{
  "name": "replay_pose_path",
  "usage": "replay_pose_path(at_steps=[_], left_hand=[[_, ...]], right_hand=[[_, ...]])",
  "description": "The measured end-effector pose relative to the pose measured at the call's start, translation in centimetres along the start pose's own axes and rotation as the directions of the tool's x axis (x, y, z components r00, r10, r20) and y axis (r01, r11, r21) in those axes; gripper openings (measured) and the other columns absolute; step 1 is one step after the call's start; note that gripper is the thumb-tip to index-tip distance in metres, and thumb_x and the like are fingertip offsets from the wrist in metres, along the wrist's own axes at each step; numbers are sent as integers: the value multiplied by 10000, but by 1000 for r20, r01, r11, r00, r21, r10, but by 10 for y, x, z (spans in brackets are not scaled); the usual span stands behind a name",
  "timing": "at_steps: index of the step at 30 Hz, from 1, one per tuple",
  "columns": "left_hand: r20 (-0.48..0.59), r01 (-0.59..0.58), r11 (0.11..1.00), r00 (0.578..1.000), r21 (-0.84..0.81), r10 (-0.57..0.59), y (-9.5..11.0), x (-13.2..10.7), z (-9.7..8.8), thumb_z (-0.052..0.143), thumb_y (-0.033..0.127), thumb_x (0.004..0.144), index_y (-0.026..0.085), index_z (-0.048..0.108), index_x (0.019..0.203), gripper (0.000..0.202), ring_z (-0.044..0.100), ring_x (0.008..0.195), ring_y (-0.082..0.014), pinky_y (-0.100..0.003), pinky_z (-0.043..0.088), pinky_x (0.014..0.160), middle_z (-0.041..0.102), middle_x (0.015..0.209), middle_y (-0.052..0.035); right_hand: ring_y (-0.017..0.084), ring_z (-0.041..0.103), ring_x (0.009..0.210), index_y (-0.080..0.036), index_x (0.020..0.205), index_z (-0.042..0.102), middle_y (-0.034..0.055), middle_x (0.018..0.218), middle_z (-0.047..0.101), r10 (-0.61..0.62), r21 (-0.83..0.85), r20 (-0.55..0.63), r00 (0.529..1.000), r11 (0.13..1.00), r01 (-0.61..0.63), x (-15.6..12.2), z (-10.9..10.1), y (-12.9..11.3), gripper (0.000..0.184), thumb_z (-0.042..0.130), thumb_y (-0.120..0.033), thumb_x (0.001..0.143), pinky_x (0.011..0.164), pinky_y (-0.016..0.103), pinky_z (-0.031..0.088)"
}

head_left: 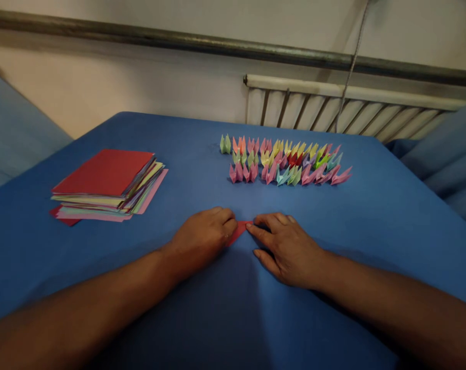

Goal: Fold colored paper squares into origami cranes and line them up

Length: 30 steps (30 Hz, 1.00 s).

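A small red folded paper [239, 229] lies on the blue cloth surface [202, 159] between my two hands. My left hand [202, 239] rests over its left part with fingers curled down, pressing it. My right hand [284, 246] lies flat to its right, fingertips touching the paper's upper right edge. Most of the paper is hidden under my left hand.
A stack of coloured paper sheets [107, 185] with a red sheet on top sits at the left. Rows of several small folded paper pieces [284, 159] in many colours stand at the back right. Behind the surface a metal rail [348, 92] runs along the wall.
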<state>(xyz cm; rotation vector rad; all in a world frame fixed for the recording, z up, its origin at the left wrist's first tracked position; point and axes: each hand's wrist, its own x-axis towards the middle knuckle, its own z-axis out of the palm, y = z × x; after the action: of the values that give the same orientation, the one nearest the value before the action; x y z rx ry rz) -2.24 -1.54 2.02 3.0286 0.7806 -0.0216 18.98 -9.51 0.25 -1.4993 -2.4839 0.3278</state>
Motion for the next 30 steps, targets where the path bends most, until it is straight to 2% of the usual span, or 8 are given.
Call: replay_pose_path(at_steps=[9, 14, 18, 20, 22, 25, 30], left_hand=[[34, -30, 1000, 999, 6, 29, -2, -1, 0, 416, 123, 934, 127, 631, 935, 214, 538, 801, -201, -312, 421, 696, 615, 903, -82], [33, -35, 999, 999, -12, 35, -2, -3, -2, 419, 132, 936, 134, 627, 894, 212, 542, 760, -190, -310, 427, 678, 610, 885, -73], [-28, -72, 997, 997, 2, 72, 0, -7, 1, 420, 146, 950, 122, 632, 967, 214, 569, 805, -205, -323, 454, 718, 624, 909, -88], [-26, -87, 996, 996, 32, 88, 2, -8, 2, 411, 158, 958, 117, 633, 999, 229, 580, 830, -211, -328, 467, 734, 630, 930, -96], [2, -78, 995, 997, 56, 78, 5, -10, 1, 408, 169, 959, 117, 639, 985, 239, 585, 819, -210, -330, 479, 729, 629, 918, -94], [24, -69, 993, 997, 92, 67, 7, -12, 0, 421, 186, 952, 119, 644, 992, 236, 589, 828, -215, -339, 495, 740, 630, 936, -96], [-45, -79, 992, 995, 102, 84, 9, -17, 5, 455, 235, 944, 110, 624, 1099, 261, 589, 950, -242, -367, 498, 823, 636, 1060, -126]], right_hand=[[298, 478, 1154, -175, 1373, 505, 134, 1312, 538, 0, -12, 15, 1000, 1000, 0, 0, -3, -2, 481, 474, -366, 933, 953, 490, 420], [289, 504, 1134, -133, 1295, 551, 153, 1280, 557, 20, 5, -28, 999, 1000, -20, -1, -1, -4, 433, 503, -337, 917, 962, 489, 432], [342, 401, 1291, -138, 1428, 415, 203, 1441, 414, 35, -18, -88, 995, 999, -36, 1, 6, -2, 617, 523, -459, 911, 1025, 539, 372], [372, 319, 1362, -195, 1474, 360, 198, 1519, 316, 17, -49, -52, 999, 999, -19, 4, 8, -2, 670, 484, -545, 917, 1034, 575, 336], [379, 284, 1387, -221, 1471, 374, 182, 1547, 287, 8, -70, 6, 1000, 998, -7, 5, 7, -3, 662, 434, -590, 925, 1037, 580, 320], [358, 290, 1391, -158, 1447, 416, 175, 1533, 339, 29, -106, 42, 999, 994, -24, 5, 3, -6, 674, 395, -596, 936, 1071, 542, 294], [349, 353, 1357, -45, 1442, 399, 217, 1495, 391, 140, -170, -6, 990, 976, -139, 0, 5, -6, 752, 387, -597, 930, 1081, 514, 292]])
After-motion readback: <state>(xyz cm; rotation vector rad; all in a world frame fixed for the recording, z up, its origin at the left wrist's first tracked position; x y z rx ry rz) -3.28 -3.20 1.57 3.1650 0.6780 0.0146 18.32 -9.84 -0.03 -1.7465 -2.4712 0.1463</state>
